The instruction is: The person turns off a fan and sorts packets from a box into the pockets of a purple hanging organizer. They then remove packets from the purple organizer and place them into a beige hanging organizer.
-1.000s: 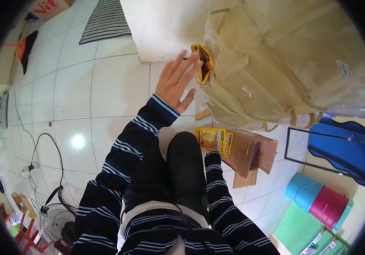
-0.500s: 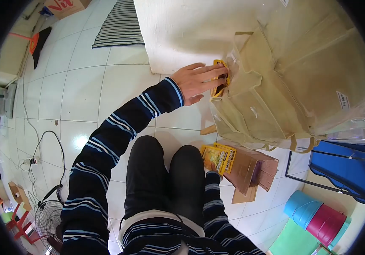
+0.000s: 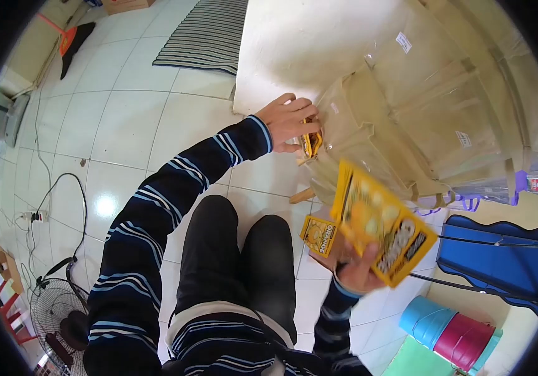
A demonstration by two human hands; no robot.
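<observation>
My right hand (image 3: 358, 271) grips a yellow packet (image 3: 379, 219) printed with the word ORANGE, raised in front of the tan bag with clear plastic sides. My left hand (image 3: 288, 122) is at the bag's near left corner, its fingers curled over yellow packets (image 3: 311, 138) there. Part of those packets is hidden by the fingers. Below the bag, another yellow ORANGE packet (image 3: 318, 236) lies at the cardboard box, which is mostly hidden behind my right hand and the packet it holds.
The large tan bag (image 3: 400, 125) fills the upper right, beside a white wall panel (image 3: 281, 50). Blue and magenta buckets (image 3: 463, 338) and a blue folded table (image 3: 495, 257) stand at the right. A fan (image 3: 59, 319) and cables are at lower left, a striped mat (image 3: 203, 37) above.
My right hand has risen from the box, to the right, with a yellow packet. My left hand's fingers have curled more over the packets at the bag. The view has shifted slightly.
</observation>
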